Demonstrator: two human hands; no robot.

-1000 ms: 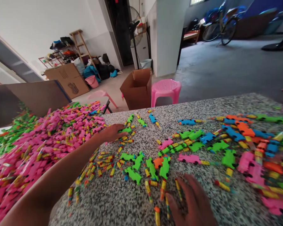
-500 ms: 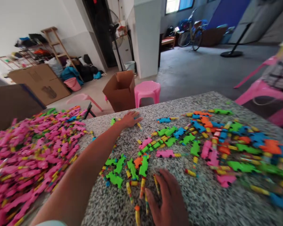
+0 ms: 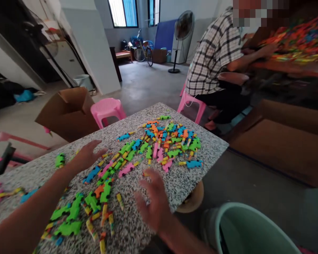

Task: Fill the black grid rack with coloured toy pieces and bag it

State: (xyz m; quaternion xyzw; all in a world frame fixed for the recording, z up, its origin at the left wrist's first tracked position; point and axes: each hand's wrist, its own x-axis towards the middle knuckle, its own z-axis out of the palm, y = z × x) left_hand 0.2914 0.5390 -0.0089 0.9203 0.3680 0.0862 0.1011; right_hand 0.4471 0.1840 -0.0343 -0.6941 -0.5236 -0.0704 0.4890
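Toy cars all over the surface, piled thickest between its far and right corners. Left hand looks empty, fingers spread, just beside a blue car near the far-left edge; right hand seems empty too, kinda loosely curled, just in from the right edge.

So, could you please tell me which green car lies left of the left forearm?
The green car by the left wrist: it alone lies beyond the forearm; the others are on its right.
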